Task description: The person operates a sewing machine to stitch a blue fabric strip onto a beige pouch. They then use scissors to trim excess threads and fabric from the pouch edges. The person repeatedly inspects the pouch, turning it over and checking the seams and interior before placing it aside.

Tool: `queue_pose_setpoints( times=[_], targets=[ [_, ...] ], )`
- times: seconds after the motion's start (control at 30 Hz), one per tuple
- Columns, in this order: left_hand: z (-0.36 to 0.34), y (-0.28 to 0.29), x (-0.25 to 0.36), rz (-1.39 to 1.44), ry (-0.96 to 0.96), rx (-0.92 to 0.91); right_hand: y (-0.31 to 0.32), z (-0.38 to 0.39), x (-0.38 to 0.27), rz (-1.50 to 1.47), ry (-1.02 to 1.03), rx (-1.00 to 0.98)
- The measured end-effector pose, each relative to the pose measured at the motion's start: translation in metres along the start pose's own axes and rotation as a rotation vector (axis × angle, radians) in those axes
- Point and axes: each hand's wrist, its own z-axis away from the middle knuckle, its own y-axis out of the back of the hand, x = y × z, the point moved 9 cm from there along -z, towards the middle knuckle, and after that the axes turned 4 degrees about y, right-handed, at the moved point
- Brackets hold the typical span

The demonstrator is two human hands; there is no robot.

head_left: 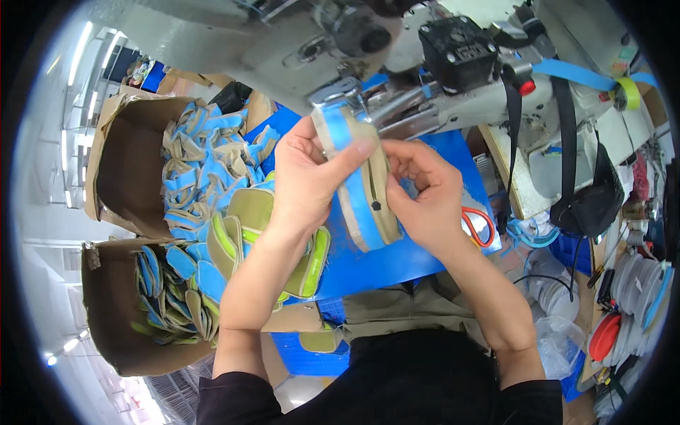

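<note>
A khaki fabric strip [352, 180] with a light blue band and a dark zipper hangs upright just below the head of a sewing machine [457, 53]. My left hand [301, 173] grips its upper left, thumb over the blue band. My right hand [425, 195] holds its right edge with bent fingers. Beside my left forearm lie khaki and blue padded pieces [308, 269] with lime trim, on a blue work surface [375, 273]. Scissors [482, 230] with red handles lie right of my right hand, partly hidden.
Cardboard boxes [124, 159] [113, 297] on the left hold piles of blue and khaki pieces [202, 163]. Blue tape [567, 67] and black straps [565, 142] hang from the machine. Several stacked reels [637, 297] sit at the right.
</note>
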Motion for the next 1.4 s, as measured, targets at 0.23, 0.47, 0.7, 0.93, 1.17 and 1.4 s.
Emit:
queue_pose_setpoints(
  times=[0.23, 0.47, 0.7, 0.93, 1.17, 1.4],
  targets=[
    [-0.009, 0.002, 0.010, -0.048, 0.036, -0.007, -0.006, -0.003, -0.005, -0.183, -0.259, -0.061],
    [0.006, -0.008, 0.009, -0.099, -0.072, -0.028, -0.006, -0.002, -0.002, -0.208, -0.290, -0.086],
    [0.004, -0.010, 0.011, -0.115, -0.048, 0.022, -0.002, 0.009, 0.000, -0.266, -0.361, -0.061],
    [-0.009, -0.002, 0.008, -0.115, 0.032, 0.036, -0.003, 0.009, -0.005, -0.343, -0.435, -0.112],
    [0.025, -0.013, -0.009, 0.292, 0.235, -0.057, 0.005, 0.002, -0.027, -0.214, -0.396, -0.135],
    [0.056, -0.036, -0.035, 0.882, 0.475, -0.433, 0.004, 0.002, -0.078, 0.370, 0.055, -0.298]
  ],
)
